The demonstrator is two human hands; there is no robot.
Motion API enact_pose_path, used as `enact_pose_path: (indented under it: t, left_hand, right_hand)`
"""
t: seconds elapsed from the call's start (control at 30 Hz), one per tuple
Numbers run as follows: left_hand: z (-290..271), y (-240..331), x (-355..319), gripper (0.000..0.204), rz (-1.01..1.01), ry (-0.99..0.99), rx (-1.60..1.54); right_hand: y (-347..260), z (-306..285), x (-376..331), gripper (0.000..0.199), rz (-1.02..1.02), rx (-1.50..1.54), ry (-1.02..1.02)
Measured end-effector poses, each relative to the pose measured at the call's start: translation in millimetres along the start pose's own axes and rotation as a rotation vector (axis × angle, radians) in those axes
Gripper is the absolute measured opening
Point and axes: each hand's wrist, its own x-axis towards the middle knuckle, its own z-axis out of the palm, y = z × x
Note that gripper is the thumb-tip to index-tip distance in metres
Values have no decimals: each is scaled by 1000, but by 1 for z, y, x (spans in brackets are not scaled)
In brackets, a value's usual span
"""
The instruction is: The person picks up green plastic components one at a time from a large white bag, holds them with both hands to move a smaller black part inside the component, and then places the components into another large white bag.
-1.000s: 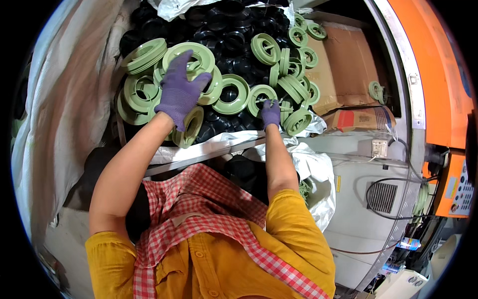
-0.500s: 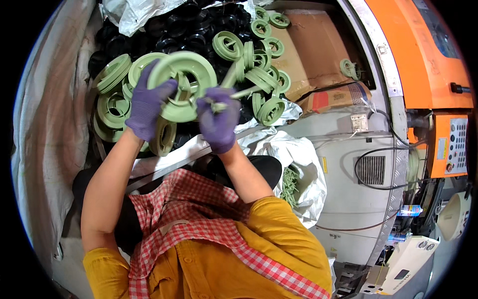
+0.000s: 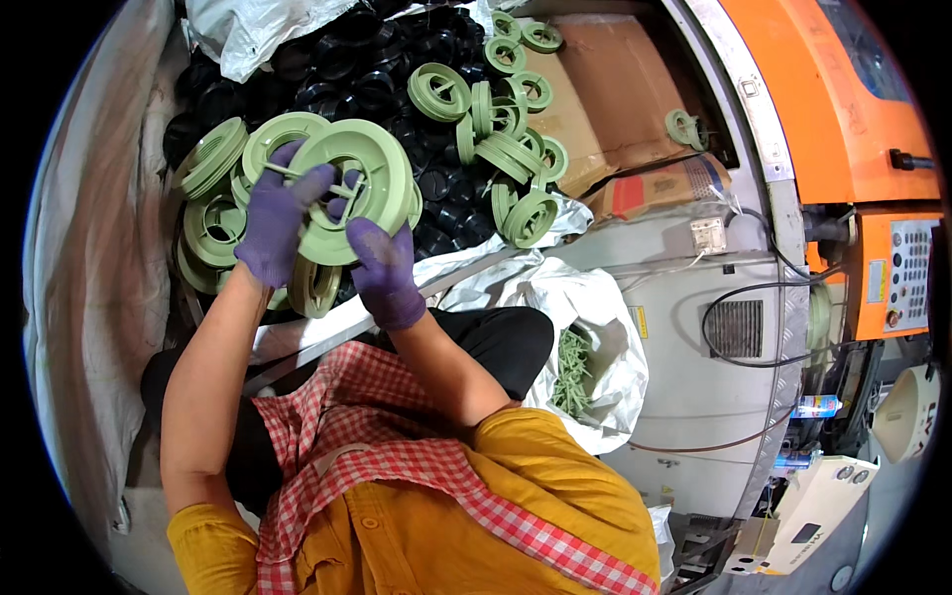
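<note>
Both my hands wear purple gloves and hold one pale green plastic ring (image 3: 390, 183) with thin spokes across its opening. My left hand (image 3: 276, 223) closes on the ring's left side, its fingers reaching into the opening. A thin green rod (image 3: 281, 172) shows beside those fingers. At the lower right of the rim, my right hand (image 3: 387, 280) grips with the thumb on the face and the other fingers mostly hidden behind. Similar green rings (image 3: 215, 159) lie stacked to the left, below and behind the held one.
Black round plastic parts (image 3: 332, 64) fill the heap behind. More green rings (image 3: 531, 218) rest at its right, near cardboard (image 3: 625, 84). A white bag (image 3: 620, 397) of thin green sticks (image 3: 572, 372) stands by my right knee. An orange machine (image 3: 778, 69) stands far right.
My right hand has moved left and down onto the ring's lower rim. The blurred green sticks beside it before no longer show there. The ring has tilted and the view has shifted slightly.
</note>
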Motion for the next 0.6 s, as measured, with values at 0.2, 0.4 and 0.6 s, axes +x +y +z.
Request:
enact_pose_path:
  t: [0.2,0.4,0.6]
  left_hand:
    - [-5,2,-6,45,8,-62,56]
    - [-5,12,0,45,53,81,118]
    - [-49,9,27,66,714,461,1191]
  right_hand:
    - [-11,-8,21,69,265,440,-28]
    - [-16,-16,28,54,441,678,242]
    - [-26,-166,68,30,-293,-330,667]
